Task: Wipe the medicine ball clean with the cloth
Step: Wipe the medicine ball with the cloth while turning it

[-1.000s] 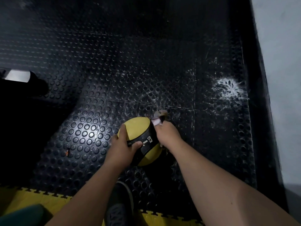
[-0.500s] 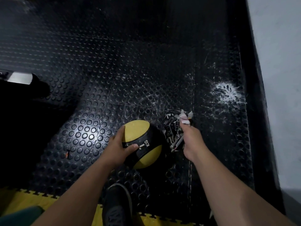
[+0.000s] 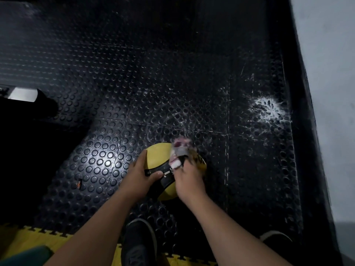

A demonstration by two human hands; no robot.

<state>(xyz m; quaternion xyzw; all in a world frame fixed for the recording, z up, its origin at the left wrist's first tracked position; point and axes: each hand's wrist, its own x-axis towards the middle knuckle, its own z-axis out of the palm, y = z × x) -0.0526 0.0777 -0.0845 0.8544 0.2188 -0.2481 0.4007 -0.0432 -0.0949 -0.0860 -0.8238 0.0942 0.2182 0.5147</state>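
We are steadying the ball (image 3: 156, 156) on the floor (image 3: 172, 73) with the left hand (image 3: 141, 178) curled around it while the right hand (image 3: 189, 181) is gripping the cloth (image 3: 179, 152) against its top; hard strokes are risking rolling it loose.

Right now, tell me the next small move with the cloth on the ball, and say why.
Probably draw the cloth toward you across the ball's top. The right hand grips the cloth bunched against the ball's upper right, while the left hand steadies its left side over the black band. The yellow panel between the hands lies bare, so one short stroke there seems the natural next pass.
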